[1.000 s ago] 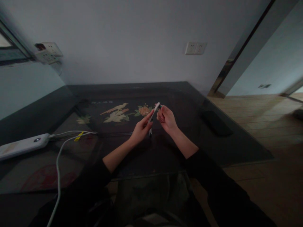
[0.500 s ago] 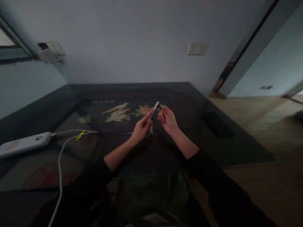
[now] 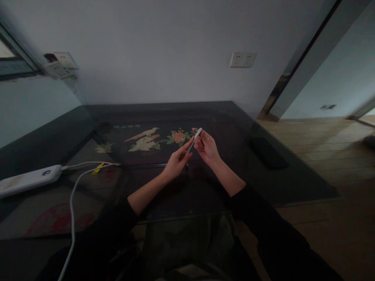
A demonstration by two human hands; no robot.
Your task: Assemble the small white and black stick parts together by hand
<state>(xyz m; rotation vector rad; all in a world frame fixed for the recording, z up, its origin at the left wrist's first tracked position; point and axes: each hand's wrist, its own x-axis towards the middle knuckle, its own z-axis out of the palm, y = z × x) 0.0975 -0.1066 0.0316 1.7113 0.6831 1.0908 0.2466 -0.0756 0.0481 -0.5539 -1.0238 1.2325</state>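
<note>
My left hand [image 3: 175, 163] grips a slim pale object [image 3: 194, 140] seen nearly edge-on, tilted up to the right; its kind does not show clearly. Close against its upper end is my right hand [image 3: 207, 147], fingers curled in a pinch. A small thin piece with an orange and teal tip [image 3: 194, 129] pokes out beyond the pale object's top, seemingly held by the right fingers, which partly hide it. Both hands hover over the dark glossy table [image 3: 175, 195].
A white power bank [image 3: 31, 180] lies at the left with a white cable [image 3: 73, 210] bearing a yellow tag [image 3: 98, 168]. A dark flat phone-like object [image 3: 268, 153] rests at the right. Wall sockets [image 3: 243, 59] are above the table's back edge.
The pale object has turned and shifted slightly right, its top now nearer my right fingers. The small piece's coloured tip now shows to the left of that top. My right hand stays closed.
</note>
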